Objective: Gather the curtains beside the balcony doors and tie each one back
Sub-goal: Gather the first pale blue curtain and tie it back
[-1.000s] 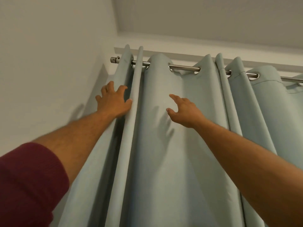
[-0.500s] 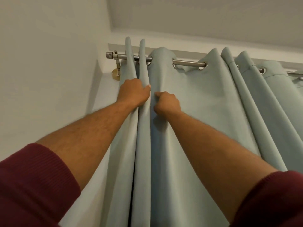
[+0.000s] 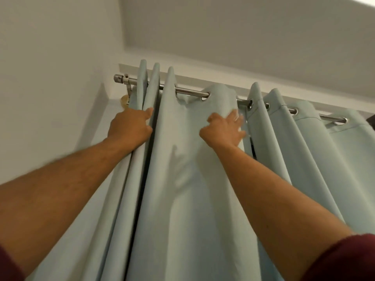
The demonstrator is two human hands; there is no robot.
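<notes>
curtain [image 3: 192, 179]: pale green, hung by grommets on rod [image 3: 188, 92], up in the corner by the wall [image 3: 50, 98]. Left folds are bunched tight by the rod end; right part is spread along the rod.
left hand [image 3: 129, 128]: up high at the bunched folds, fingers [image 3: 147, 114] curled round the edge of the stack, gripping it. Exactly how much cloth is inside the grip is hidden.
right hand [image 3: 223, 130]: on the next wide panel just under the rod, blurred. Fingers look fairly straight and spread, reaching over the panel's right edge; thumb out to the left. Cannot tell if anything is pinched; reads as pressing/hooking, not a closed grip.
step in hand: gathering, judged: you pull the next pleat leftward into the stack.
progress: early, judged. Several grommets at right are not yet slid over; no tie-back in view, nothing tied.
how to do it well: keep your left hand as the anchor, stack held firm so gathered folds do not fan out. Hook your right fingers behind the fold edge, close to the grommets, and drag along the rod, not down.
next: take one pleat at a time, pass it under your left fingers, then reach right again.
risk: pulling down loads the bracket [image 3: 127, 92]; grommets may snag and bunch unevenly.
handling: cloth looks heavyish and smooth, so it may slip from a flat palm.
</notes>
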